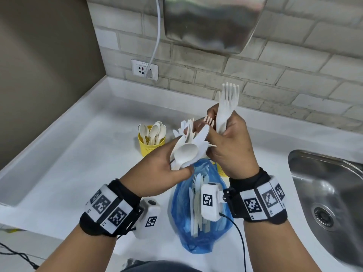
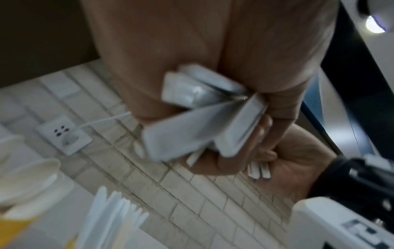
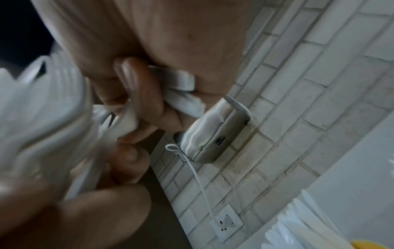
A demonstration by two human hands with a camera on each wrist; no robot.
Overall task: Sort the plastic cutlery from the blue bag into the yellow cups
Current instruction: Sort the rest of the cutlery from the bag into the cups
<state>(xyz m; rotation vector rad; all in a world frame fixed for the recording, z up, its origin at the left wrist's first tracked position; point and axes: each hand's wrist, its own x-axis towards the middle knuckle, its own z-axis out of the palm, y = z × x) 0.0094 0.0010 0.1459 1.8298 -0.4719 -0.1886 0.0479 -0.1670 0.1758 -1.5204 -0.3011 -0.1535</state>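
My left hand (image 1: 169,165) grips a mixed bundle of white cutlery (image 1: 186,146), with a spoon on top and knives and forks fanned behind. My right hand (image 1: 225,138) holds a few forks (image 1: 225,107) upright, tines up, and its fingers touch the bundle. Both hands hover above the blue bag (image 1: 198,228), which lies on the counter with more cutlery inside. A yellow cup (image 1: 149,146) full of spoons stands behind the left hand. Part of a second yellow cup (image 1: 221,169) shows behind the right wrist. The handle ends (image 2: 192,118) show in the left wrist view, the fork handles (image 3: 181,94) in the right.
A steel sink (image 1: 326,195) lies to the right of the bag. A wall socket (image 1: 144,70) with a white cable sits on the brick wall. A metal hand dryer (image 1: 212,22) hangs above. The white counter (image 1: 78,154) stretches away to the left.
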